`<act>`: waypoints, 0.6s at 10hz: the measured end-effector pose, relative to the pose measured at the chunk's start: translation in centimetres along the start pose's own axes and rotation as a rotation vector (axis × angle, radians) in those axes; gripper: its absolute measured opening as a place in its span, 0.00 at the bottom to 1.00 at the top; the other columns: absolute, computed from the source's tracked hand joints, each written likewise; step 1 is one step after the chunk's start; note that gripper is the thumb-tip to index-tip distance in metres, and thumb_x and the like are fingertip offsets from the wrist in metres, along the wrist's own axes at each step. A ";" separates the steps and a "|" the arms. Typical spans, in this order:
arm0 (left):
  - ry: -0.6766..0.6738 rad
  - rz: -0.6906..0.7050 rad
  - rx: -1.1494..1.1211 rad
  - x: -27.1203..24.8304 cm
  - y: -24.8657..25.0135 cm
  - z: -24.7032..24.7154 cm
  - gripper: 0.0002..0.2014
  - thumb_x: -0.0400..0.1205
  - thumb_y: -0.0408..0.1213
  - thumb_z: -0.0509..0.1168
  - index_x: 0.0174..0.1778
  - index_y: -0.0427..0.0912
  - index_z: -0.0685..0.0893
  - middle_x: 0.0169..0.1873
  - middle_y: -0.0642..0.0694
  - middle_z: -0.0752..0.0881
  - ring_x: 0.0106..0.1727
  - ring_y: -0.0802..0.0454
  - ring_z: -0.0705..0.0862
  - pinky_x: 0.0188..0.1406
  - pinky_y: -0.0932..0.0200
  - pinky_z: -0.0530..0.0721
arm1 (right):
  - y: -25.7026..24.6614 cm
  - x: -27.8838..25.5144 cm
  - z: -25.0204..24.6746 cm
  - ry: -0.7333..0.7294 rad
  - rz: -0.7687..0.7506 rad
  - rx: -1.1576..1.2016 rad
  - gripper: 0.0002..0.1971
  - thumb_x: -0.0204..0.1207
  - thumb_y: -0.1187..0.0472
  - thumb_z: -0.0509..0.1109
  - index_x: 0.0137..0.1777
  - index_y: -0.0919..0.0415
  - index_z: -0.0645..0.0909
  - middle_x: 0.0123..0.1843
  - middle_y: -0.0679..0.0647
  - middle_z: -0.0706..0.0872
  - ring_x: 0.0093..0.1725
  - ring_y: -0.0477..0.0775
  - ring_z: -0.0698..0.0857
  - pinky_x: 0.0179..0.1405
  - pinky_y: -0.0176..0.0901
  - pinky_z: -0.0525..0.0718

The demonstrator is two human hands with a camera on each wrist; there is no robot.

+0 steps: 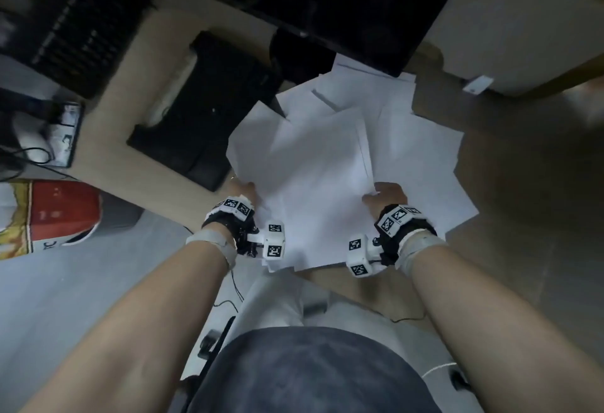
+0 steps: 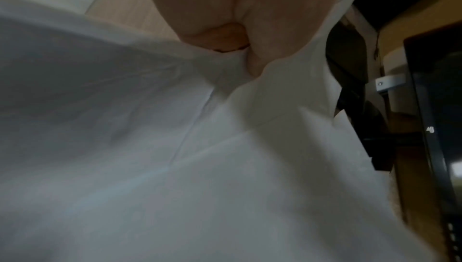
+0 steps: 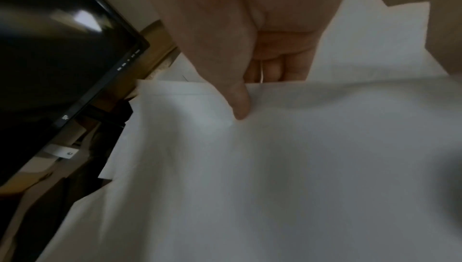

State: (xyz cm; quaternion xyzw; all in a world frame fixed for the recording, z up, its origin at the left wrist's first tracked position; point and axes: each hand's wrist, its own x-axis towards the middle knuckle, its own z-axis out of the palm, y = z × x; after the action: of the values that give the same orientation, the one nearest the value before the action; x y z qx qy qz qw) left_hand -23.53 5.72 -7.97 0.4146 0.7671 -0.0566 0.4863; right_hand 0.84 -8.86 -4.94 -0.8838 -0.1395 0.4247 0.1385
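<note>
Several loose white paper sheets (image 1: 327,157) lie fanned out in a messy pile on the wooden desk (image 1: 510,184). My left hand (image 1: 243,188) grips the pile's left edge, its thumb on top of the sheets (image 2: 175,147) and its fingers hidden under them. My right hand (image 1: 385,195) pinches the right edge of the upper sheets (image 3: 275,167), thumb on top and fingers curled beneath. Both wrists carry white marker blocks.
A black keyboard (image 1: 202,112) lies left of the papers. A dark monitor (image 1: 327,4) stands behind them, also in the wrist views, monitor (image 2: 440,108) and monitor (image 3: 50,59). A red and white container (image 1: 58,213) sits on the floor at left. A pale box (image 1: 523,27) stands at back right.
</note>
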 end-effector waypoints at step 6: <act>-0.019 -0.038 -0.266 3.7 0.3 -2.5 0.21 0.83 0.39 0.61 0.68 0.29 0.77 0.67 0.30 0.80 0.68 0.34 0.81 0.66 0.46 0.82 | -7.8 3.3 4.4 -0.047 -0.104 -0.222 0.14 0.80 0.65 0.59 0.65 0.60 0.74 0.63 0.62 0.83 0.59 0.64 0.82 0.50 0.46 0.76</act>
State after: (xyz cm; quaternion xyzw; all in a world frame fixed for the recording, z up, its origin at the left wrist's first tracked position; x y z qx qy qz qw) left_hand -25.74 9.26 -9.50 0.3312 0.7710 0.0325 0.5430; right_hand -1.62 0.05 -7.10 -0.8749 -0.2348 0.4196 0.0583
